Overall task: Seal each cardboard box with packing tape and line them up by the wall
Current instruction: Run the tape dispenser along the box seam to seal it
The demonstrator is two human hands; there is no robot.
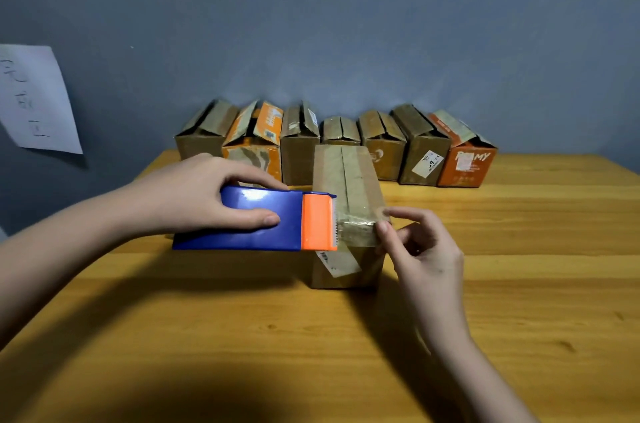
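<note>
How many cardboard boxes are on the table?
8. Seven stand in a row by the wall, from the leftmost box to the orange rightmost box. One box in front is being taped.

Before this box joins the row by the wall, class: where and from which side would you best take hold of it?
Probably grip the box across its two long side walls, coming from above at mid-length. It lies lengthwise toward the wall, narrow enough for one hand. The near end is busy: the left hand holds the tape dispenser there, and the right hand pinches tape at the corner.
</note>
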